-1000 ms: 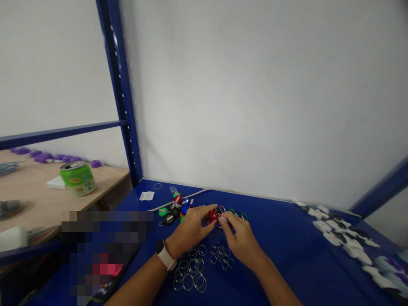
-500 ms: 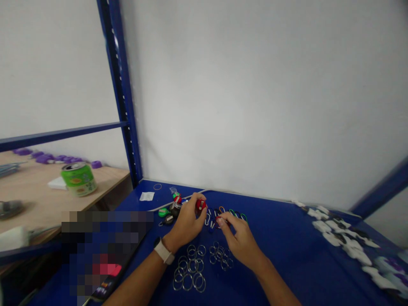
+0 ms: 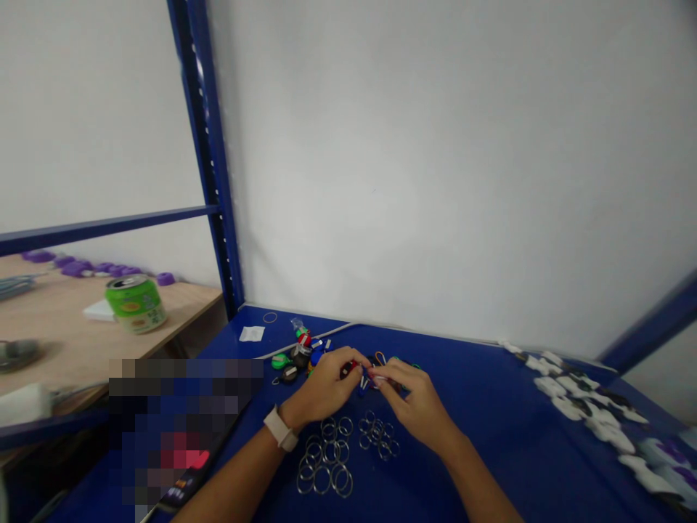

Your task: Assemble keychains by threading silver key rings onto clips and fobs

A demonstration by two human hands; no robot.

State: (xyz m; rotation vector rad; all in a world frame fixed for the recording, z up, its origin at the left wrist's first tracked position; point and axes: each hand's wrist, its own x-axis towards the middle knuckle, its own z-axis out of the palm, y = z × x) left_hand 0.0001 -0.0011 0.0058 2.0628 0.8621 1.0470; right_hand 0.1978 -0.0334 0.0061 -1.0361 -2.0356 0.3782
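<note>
Across the blue table (image 3: 462, 443), our left hand (image 3: 329, 379) and right hand (image 3: 414, 392) are meeting fingertip to fingertip; half a second ago they were hovering apart, so we are probably now working both held pieces at one spot. To the left, the pile of reels (image 3: 299, 357) is lying partly behind our left hand. Nearer us, the larger rings (image 3: 329, 463) and, to their right, the smaller rings (image 3: 375, 435) are lying unchanged. Our left fingers are curling closely around the red reel (image 3: 349, 369), now sitting nearer and mostly hidden. Our right fingers are pinching a small slim piece (image 3: 380, 378), too blurred for naming.
</note>
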